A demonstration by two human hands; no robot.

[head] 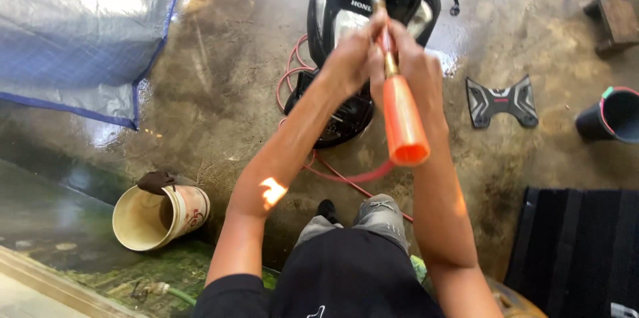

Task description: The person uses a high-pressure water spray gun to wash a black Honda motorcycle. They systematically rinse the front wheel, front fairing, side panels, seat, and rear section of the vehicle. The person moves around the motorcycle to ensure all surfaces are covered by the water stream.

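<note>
Hands both clamp the orange spray lance (402, 118) at frame centre: left hand (349, 58), right hand (414, 65), fingers wrapped near the brass nozzle. Looks stiff, light, probably slippery wet.

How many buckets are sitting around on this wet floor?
2: a cream bucket tipped on its side at lower left, a dark rag on its rim, and a black bucket upright at the right edge. Others may lie out of frame.

Bright daylight; glare on wet floor (459, 45); hands motion-blurred; edges warped.
</note>
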